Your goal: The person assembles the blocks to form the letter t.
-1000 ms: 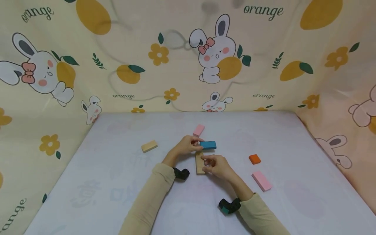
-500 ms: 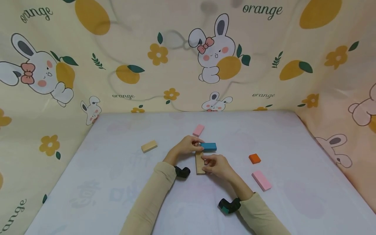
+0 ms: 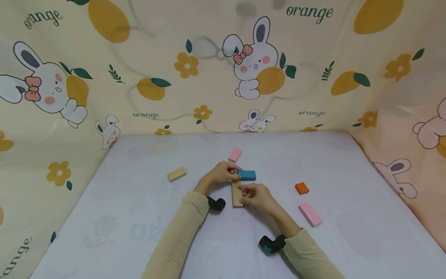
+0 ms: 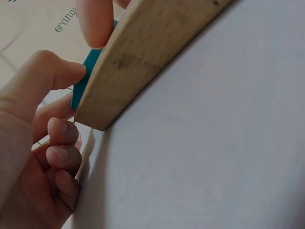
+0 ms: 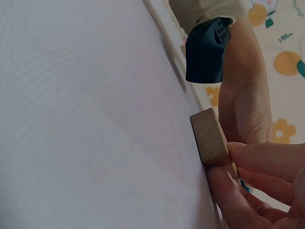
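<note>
The left hand [image 3: 221, 173] pinches the blue block [image 3: 248, 175]; the right hand [image 3: 259, 197] grips the wood block [image 3: 236, 195]. Steady both; apply light pressure.

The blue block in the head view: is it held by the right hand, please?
No, the left hand pinches the blue block, while the right hand grips the long wooden block.

even light, dim wrist views, soft shadows

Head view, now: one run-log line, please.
left hand: pinches blue block | right hand: holds long wooden block | blue block: at long wooden block's far end | orange block: untouched
</note>
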The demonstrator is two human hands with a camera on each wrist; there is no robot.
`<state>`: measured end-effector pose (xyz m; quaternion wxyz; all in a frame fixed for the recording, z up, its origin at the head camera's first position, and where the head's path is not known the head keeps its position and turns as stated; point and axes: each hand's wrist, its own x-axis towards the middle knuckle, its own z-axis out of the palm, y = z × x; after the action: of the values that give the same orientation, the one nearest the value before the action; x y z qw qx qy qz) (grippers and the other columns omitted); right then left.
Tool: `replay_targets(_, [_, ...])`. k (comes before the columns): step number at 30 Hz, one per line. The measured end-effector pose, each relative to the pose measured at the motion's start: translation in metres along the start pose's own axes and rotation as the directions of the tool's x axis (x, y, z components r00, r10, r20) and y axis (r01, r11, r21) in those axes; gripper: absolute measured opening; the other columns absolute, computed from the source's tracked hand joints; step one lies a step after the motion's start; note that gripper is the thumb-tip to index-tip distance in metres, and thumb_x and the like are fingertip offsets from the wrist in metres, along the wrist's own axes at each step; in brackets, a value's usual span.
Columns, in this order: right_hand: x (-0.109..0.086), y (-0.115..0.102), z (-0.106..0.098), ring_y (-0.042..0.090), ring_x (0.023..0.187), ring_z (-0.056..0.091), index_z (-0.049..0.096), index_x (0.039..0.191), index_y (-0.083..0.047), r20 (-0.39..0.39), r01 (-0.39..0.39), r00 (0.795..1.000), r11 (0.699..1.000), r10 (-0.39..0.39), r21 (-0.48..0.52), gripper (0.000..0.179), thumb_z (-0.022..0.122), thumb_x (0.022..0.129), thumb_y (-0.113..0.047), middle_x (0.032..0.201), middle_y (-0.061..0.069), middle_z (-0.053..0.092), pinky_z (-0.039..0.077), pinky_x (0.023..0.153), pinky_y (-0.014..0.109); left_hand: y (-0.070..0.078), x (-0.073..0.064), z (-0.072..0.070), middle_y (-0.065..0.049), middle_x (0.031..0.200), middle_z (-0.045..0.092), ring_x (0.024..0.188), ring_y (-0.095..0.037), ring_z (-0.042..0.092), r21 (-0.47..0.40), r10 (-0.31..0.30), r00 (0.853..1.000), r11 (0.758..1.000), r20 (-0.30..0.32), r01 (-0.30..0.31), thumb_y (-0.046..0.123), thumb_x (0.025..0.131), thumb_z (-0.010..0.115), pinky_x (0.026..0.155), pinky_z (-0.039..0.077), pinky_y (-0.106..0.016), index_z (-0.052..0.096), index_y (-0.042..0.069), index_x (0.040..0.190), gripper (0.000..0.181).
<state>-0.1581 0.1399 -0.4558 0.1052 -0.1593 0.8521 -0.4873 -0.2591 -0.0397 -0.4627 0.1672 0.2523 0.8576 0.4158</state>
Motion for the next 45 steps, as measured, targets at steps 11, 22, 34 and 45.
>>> replay_targets(11, [-0.0001,0.0010,-0.0019,0.001,0.069,0.055,0.061,0.119,0.012,-0.010,-0.021,1.000,0.999,0.021,0.025,0.043,0.073,0.080,-0.002,0.089,0.022,0.065,0.048,0.058,0.014,0.0013,-0.0001,-0.0029,0.006,0.068,0.041,0.066,-0.006,0.038,0.048,-0.036,0.998,0.998,0.057,0.033,0.017,0.088,0.068,0.063,0.029,-0.016,0.067,0.004,0.119,0.034])
replay_targets(22, [0.0005,0.0014,0.0004,0.005,0.068,0.053,0.063,0.118,0.011,-0.009,-0.011,1.000,1.000,0.011,-0.011,0.042,0.074,0.079,-0.002,0.086,0.020,0.066,0.044,0.056,0.014,0.0026,-0.0042,-0.0058,0.006,0.069,0.043,0.065,-0.007,0.039,0.049,-0.030,0.995,0.998,0.100,0.025,0.018,0.090,0.066,0.064,0.031,-0.017,0.065,0.003,0.122,0.036])
replay_targets(34, [0.0001,0.0000,-0.0011,0.008,0.070,0.053,0.061,0.120,0.012,0.001,-0.035,0.999,0.999,0.035,0.032,0.044,0.073,0.080,-0.002,0.087,0.021,0.065,0.044,0.055,0.013,0.0042,-0.0057,-0.0057,0.005,0.070,0.042,0.069,-0.008,0.039,0.057,-0.048,0.995,0.997,0.085,0.043,0.020,0.092,0.064,0.065,0.032,-0.017,0.065,0.006,0.124,0.035])
replay_targets(45, [-0.0007,-0.0011,-0.0008,0.005,0.069,0.053,0.059,0.121,0.013,0.006,-0.041,0.999,0.995,0.041,0.092,0.046,0.073,0.080,-0.001,0.088,0.023,0.065,0.045,0.055,0.012,0.0008,-0.0069,-0.0070,0.006,0.070,0.044,0.069,-0.008,0.040,0.030,-0.041,0.996,0.999,0.084,0.039,0.019,0.091,0.064,0.068,0.034,-0.017,0.065,0.005,0.124,0.035])
